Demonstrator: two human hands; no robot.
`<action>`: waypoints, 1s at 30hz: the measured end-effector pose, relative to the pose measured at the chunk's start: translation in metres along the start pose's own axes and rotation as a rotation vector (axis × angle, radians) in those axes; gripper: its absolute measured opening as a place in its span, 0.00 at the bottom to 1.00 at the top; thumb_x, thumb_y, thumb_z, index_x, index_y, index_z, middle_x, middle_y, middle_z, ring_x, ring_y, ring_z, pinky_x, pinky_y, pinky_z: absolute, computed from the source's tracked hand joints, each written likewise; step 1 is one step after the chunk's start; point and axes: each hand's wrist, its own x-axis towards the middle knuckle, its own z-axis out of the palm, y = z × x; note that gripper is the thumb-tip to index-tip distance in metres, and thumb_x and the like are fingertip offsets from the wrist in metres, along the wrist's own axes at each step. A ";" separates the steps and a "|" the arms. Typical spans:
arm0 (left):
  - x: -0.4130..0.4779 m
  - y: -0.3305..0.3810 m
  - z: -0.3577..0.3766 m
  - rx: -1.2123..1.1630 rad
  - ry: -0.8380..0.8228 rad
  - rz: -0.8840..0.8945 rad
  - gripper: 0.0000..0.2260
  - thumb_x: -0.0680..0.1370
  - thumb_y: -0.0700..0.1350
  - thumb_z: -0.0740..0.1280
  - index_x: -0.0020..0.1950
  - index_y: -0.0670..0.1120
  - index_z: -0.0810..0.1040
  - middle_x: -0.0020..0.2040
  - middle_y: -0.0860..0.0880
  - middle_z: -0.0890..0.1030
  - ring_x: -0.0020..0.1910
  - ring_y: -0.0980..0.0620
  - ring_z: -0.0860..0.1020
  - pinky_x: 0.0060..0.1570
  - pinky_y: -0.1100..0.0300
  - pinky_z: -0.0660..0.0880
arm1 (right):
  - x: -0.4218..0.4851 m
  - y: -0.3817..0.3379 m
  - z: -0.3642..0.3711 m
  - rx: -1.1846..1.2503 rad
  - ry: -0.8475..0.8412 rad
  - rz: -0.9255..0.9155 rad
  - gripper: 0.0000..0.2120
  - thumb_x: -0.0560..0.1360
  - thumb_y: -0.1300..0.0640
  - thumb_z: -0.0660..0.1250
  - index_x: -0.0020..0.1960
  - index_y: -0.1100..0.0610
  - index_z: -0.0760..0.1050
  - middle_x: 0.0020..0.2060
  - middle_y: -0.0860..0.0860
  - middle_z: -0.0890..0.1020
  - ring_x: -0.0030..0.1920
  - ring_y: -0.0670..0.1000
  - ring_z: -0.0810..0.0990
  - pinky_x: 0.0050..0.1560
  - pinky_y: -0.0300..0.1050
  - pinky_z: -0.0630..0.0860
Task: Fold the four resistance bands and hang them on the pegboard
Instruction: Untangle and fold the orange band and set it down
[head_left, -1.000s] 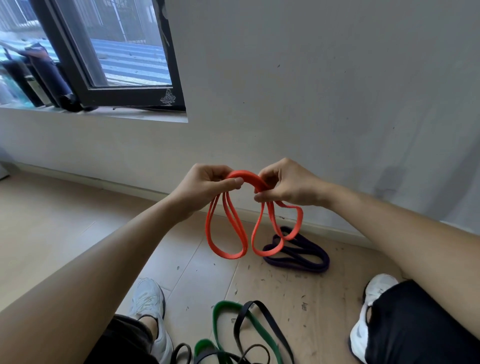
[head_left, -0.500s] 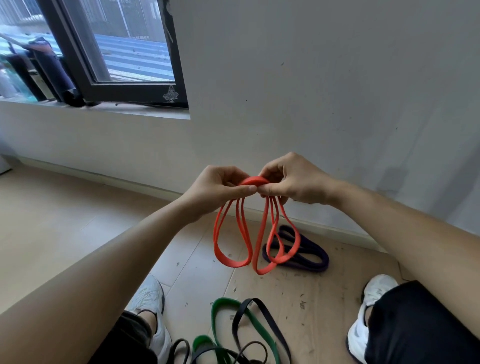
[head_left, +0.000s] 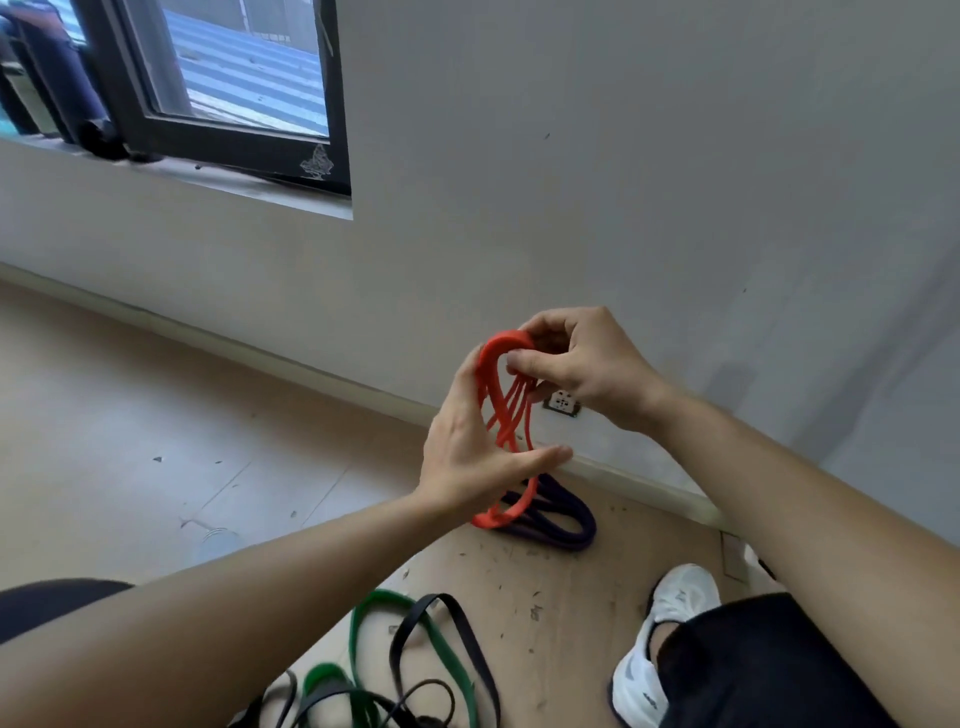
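The orange resistance band (head_left: 506, 415) hangs folded into several loops in front of the wall. My right hand (head_left: 582, 369) pinches the gathered top of the loops. My left hand (head_left: 467, 457) lies against the hanging loops from the left, fingers straight and thumb stretched out across their front. On the floor behind lies the purple band (head_left: 563, 527), folded. The green band (head_left: 447, 654) and the black band (head_left: 470, 644) lie tangled together near my legs. No pegboard is in view.
A grey wall with a baseboard and a low socket (head_left: 562, 405) is straight ahead. A black-framed window (head_left: 234, 130) is at the upper left. My white shoe (head_left: 670, 634) and dark shorts are at the lower right on the wooden floor (head_left: 156, 426).
The two halves of the orange band came together into one bunch. My left hand let go of the top and dropped beside the loops, now flat. My right hand holds the top alone.
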 end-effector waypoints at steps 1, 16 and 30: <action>0.000 0.002 0.006 -0.002 0.031 -0.002 0.52 0.62 0.66 0.80 0.78 0.62 0.53 0.67 0.56 0.74 0.64 0.55 0.77 0.60 0.53 0.79 | -0.002 0.000 -0.002 0.054 0.009 0.002 0.06 0.76 0.63 0.73 0.52 0.63 0.82 0.41 0.57 0.86 0.42 0.54 0.87 0.42 0.47 0.84; 0.020 -0.031 -0.001 0.094 -0.344 -0.008 0.16 0.70 0.50 0.74 0.55 0.57 0.74 0.44 0.55 0.82 0.42 0.54 0.82 0.47 0.49 0.83 | -0.025 0.045 -0.068 0.447 0.276 0.235 0.06 0.80 0.66 0.67 0.54 0.67 0.79 0.41 0.58 0.85 0.42 0.54 0.87 0.39 0.44 0.84; 0.011 -0.146 -0.002 0.600 -0.733 0.006 0.16 0.73 0.49 0.70 0.59 0.53 0.72 0.44 0.55 0.82 0.40 0.47 0.77 0.40 0.53 0.74 | -0.051 0.201 -0.002 0.119 -0.083 0.764 0.11 0.77 0.71 0.69 0.54 0.57 0.79 0.40 0.57 0.81 0.38 0.54 0.82 0.32 0.42 0.81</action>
